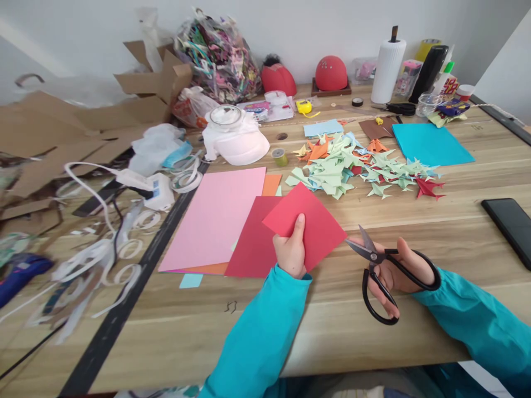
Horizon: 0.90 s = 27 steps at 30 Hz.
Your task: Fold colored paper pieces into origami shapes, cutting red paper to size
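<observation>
A square of red paper (319,226) is pinched in my left hand (291,250), with the thumb lying on top of it. My right hand (398,271) has its fingers through the black handles of a pair of scissors (374,256). The blades are parted and point left, with a tip close to the paper's right corner. Under and beside my left hand lies a larger red sheet (251,243), partly covering a pink sheet (219,213) and an orange sheet (271,184).
Folded paper stars and shapes (332,166) are heaped behind the red square, near blue paper (431,143). A black phone (508,226) lies at the right. Cables and tape rolls (124,257), a cardboard box (83,124) and a white bundle (236,141) crowd the left and back.
</observation>
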### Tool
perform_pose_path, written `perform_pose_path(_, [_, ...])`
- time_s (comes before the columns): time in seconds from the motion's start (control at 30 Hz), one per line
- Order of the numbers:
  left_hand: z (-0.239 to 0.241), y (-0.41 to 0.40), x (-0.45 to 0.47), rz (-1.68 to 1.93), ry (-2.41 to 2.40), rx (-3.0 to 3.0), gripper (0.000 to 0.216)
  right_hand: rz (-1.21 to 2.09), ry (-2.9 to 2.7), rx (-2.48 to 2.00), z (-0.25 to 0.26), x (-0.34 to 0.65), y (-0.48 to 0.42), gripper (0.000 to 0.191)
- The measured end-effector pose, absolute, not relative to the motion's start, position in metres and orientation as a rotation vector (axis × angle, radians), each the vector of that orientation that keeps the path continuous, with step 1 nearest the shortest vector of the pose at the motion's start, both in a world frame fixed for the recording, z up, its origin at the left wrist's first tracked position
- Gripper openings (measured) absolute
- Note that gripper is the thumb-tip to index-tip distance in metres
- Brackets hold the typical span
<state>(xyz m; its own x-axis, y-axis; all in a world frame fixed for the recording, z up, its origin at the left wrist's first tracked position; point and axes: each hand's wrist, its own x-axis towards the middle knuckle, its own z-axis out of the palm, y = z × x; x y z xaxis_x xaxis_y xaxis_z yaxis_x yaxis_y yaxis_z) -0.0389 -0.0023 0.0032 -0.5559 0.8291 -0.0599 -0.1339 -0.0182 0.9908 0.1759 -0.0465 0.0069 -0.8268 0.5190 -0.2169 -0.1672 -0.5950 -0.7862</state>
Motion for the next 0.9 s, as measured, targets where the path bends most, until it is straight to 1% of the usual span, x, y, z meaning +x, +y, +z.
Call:
perform_pose_path(0.27, [0.0, -0.004, -0.041, 1.574, 1.466, 0.839, 0.042, 2.453, -1.122, -0.527, 0.01, 0.179, -0.046, 0.096])
perform_pose_path(0.43, [0.0, -0.007, -0.04, 1.503, 1.413, 1.006, 0.042, 2.479, -1.129, -0.613, 0.011, 0.183, -0.046, 0.095])
perform_pose_path(0.57, [0.001, -0.013, -0.035, 1.416, 1.364, 1.069, 0.04, 2.502, -1.131, -0.622, 0.01, 0.181, -0.045, 0.091])
perform_pose_path(0.77, [0.001, -0.021, -0.03, 1.322, 1.259, 0.999, 0.043, 2.478, -1.145, -0.485, 0.011, 0.185, -0.04, 0.086])
perform_pose_path(0.9, [0.004, -0.022, -0.027, 1.245, 1.161, 0.813, 0.051, 2.501, -1.201, -0.528, 0.01, 0.193, -0.035, 0.084])
